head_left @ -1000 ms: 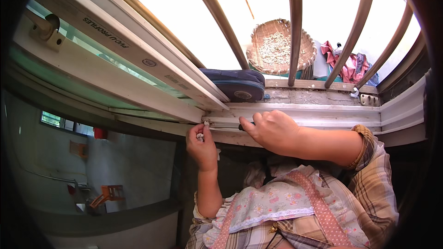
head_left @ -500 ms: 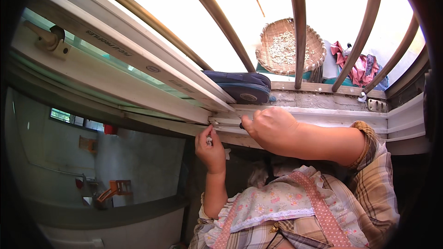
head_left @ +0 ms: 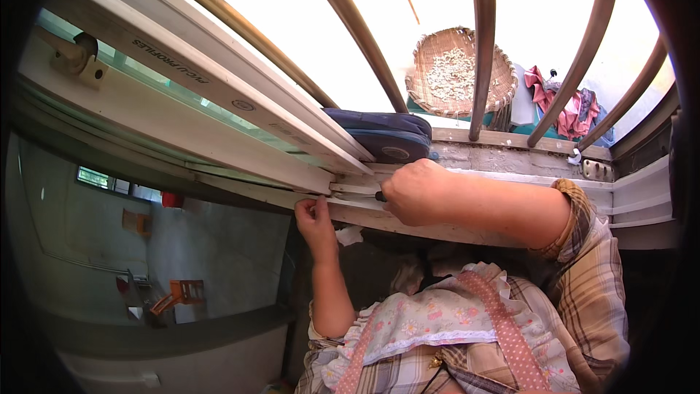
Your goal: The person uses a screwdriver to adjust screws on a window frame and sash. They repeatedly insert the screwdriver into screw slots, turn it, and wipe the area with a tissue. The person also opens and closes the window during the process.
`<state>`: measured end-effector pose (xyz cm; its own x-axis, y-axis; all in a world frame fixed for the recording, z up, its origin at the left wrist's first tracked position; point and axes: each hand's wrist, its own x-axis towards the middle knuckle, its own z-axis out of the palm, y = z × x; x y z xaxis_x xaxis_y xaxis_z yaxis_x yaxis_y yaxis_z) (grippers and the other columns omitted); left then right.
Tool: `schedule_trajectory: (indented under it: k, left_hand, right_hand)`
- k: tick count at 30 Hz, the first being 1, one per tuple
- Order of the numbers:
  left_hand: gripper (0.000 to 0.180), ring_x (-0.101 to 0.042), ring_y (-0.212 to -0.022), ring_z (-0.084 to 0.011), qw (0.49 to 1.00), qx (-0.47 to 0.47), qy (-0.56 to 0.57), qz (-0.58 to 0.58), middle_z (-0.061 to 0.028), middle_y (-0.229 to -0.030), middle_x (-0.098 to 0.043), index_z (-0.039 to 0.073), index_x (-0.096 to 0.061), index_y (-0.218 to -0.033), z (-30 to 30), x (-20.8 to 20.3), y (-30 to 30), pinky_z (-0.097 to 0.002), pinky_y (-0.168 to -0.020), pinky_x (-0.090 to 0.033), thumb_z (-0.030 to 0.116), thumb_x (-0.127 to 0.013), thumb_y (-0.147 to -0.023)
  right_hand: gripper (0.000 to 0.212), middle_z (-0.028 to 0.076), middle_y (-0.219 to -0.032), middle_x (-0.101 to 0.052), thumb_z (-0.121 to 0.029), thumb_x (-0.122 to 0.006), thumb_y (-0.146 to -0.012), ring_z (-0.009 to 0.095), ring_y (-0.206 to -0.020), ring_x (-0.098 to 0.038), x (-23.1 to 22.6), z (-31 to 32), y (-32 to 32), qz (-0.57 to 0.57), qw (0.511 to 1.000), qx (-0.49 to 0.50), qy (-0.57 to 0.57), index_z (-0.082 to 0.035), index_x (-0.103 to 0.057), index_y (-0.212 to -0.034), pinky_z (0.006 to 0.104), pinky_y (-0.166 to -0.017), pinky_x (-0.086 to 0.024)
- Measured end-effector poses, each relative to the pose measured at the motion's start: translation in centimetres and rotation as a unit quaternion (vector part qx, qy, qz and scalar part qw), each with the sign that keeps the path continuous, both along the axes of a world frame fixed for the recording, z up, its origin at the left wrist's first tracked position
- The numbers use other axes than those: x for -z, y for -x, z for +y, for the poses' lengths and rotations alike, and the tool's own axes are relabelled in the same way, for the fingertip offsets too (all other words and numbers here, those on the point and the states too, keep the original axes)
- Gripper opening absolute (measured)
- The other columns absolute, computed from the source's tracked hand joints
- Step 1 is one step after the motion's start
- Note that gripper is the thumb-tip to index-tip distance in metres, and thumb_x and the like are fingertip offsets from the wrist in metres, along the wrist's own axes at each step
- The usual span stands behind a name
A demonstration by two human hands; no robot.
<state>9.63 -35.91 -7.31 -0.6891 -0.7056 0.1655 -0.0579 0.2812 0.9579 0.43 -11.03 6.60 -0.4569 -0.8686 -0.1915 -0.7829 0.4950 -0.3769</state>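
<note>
A white strip (head_left: 350,191) lies along the window track (head_left: 510,179), between the hands. The right hand (head_left: 415,191) is fisted, seemingly around a dark tool handle (head_left: 380,196); the left hand (head_left: 315,219) pinches the frame's (head_left: 219,113) lower edge just below.

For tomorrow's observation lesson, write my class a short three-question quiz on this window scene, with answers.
1. True or false: the right hand is open and empty.
2. Which hand pinches the lower edge of the white window frame?
3. What lies in the woven basket beyond the bars: A) pale dried pieces, B) folded cloth, C) tools?

Key
1. False; it is closed around a dark tool handle.
2. The left hand.
3. A.
</note>
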Motion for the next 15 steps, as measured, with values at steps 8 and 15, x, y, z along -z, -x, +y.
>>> schedule_trajectory:
  k: [8,15]
  left_hand:
    - [0.023,-0.042,-0.066,-0.0063,0.994,0.033,-0.096,-0.038,0.0004,-0.08,-0.051,0.003,-0.053,-0.095,0.7,-2.6,0.2,-0.0223,-0.056,-0.036,0.02,-0.07,-0.094]
    - [0.025,-0.044,-0.077,-0.0096,0.996,0.023,-0.086,-0.027,-0.0013,-0.086,-0.052,0.003,-0.054,-0.093,-0.4,-0.8,0.0,-0.0247,-0.07,-0.04,0.021,-0.072,-0.092]
  right_hand:
    - [0.03,0.019,-0.078,-0.066,-0.017,-0.058,-0.09,0.035,-0.074,-0.069,-1.1,2.0,-1.1,0.126,0.991,-0.012,0.046,0.008,-0.059,-0.107,0.0444,-0.064,-0.055]
    - [0.028,0.02,-0.078,-0.068,-0.012,-0.054,-0.09,0.037,-0.078,-0.071,-0.5,0.0,-0.5,0.021,0.999,-0.04,0.003,0.006,-0.058,-0.111,0.0477,-0.065,-0.055]
